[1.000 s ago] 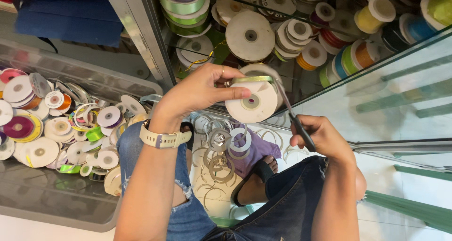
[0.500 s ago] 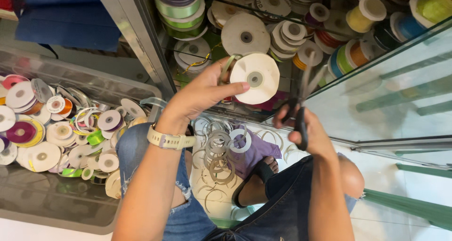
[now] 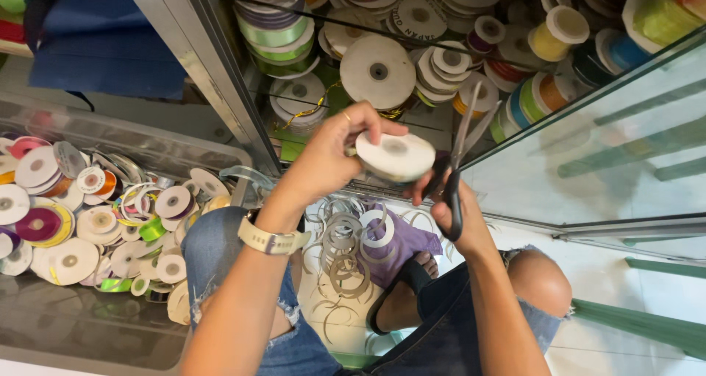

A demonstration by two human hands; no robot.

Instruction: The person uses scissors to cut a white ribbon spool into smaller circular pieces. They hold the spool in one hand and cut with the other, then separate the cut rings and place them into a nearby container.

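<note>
The left hand (image 3: pixel 331 152) is curled shut around a white ribbon spool (image 3: pixel 397 155), gripping its rim and flat faces, lifted just in front of the glass cabinet (image 3: pixel 588 148) whose shelves are crowded with spools of many colours. The right hand (image 3: pixel 460 214) is closed through the handles of black scissors (image 3: pixel 456 163), blades parted and pointing up beside the spool. At the left, a clear bin (image 3: pixel 147 144) holds loose spools; cardboard rings (image 3: pixel 349 247) lie on the floor by the foot. The spool looks light and stiff, its ribbon soft and slippery, best held by the cardboard faces
</note>
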